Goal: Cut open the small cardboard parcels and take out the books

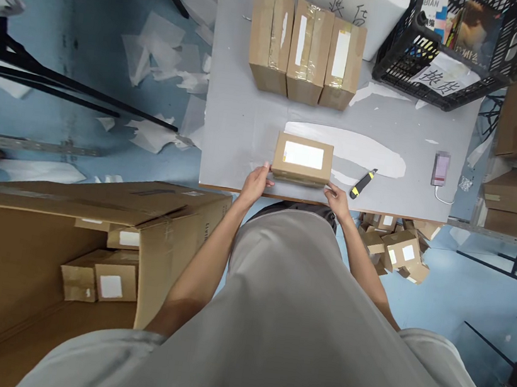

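A small brown cardboard box (301,172) with a white label on top sits near the front edge of the grey table. My left hand (255,185) grips its lower left corner, thumb and fingers bent against it. At the lower right corner my right hand (336,200) holds the same box, some fingertips hidden by its side. Just right of that hand lies a yellow and black utility knife (363,184). Behind the box is a long white patch (364,150) on the tabletop.
Three taped cardboard boxes (305,84) stand in a row at the back, beside a white bin (354,6) and a black crate (442,97) holding books. A phone (441,168) with a cable lies right. A large open carton (178,259) with boxes inside stands on my left.
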`<move>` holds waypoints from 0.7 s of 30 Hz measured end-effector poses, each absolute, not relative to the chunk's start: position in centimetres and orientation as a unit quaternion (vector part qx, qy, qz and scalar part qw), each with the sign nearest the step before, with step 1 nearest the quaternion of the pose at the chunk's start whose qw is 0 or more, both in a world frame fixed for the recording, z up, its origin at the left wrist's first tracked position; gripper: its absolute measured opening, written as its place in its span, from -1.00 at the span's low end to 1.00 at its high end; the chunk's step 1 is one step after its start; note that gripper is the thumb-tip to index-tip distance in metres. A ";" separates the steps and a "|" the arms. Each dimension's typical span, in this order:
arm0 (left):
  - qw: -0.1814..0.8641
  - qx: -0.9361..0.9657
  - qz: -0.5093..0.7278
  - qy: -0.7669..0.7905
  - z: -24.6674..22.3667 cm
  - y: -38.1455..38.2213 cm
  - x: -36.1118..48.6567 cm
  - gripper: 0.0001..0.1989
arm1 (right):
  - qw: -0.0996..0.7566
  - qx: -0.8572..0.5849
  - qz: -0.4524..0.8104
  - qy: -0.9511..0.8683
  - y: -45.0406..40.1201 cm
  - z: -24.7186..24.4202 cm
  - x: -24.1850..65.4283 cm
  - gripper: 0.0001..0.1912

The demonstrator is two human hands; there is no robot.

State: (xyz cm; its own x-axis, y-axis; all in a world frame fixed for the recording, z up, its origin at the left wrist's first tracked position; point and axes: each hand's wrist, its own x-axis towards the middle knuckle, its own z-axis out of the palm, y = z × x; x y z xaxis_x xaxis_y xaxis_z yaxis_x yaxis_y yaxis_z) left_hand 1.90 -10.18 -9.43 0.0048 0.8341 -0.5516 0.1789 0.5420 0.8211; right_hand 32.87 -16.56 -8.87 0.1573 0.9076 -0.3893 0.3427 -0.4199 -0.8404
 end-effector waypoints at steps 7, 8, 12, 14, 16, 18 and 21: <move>0.452 0.519 0.351 0.635 -5.3 -6.9 0.5 -0.38 | 0.324 -0.695 0.440 -0.467 -12.5 -5.8 33.4 -0.36; 0.442 0.527 0.351 0.635 -5.3 -6.7 0.2 -0.42 | 0.318 -0.695 0.441 -0.470 -12.3 -5.7 33.1 -0.36; 0.439 0.532 0.312 0.653 -6.9 -6.5 -0.7 -0.59 | 0.289 -0.695 0.446 -0.484 -12.1 -6.5 31.3 -0.36; 0.456 0.519 0.296 0.660 -8.1 -6.7 -0.9 -0.63 | 0.267 -0.709 0.434 -0.488 -12.3 -6.7 30.4 -0.37; 0.470 0.510 0.296 0.657 -9.1 -6.9 -1.0 -0.62 | 0.239 -0.725 0.410 -0.498 -12.4 -6.3 29.6 -0.35; 0.478 0.503 0.303 0.653 -9.7 -6.8 -1.1 -0.60 | 0.218 -0.728 0.369 -0.536 -12.4 -5.3 28.9 -0.33; 0.499 0.484 0.309 0.649 -10.2 -6.5 -1.2 -0.57 | 0.204 -0.701 0.314 -0.607 -12.1 -3.6 27.7 -0.36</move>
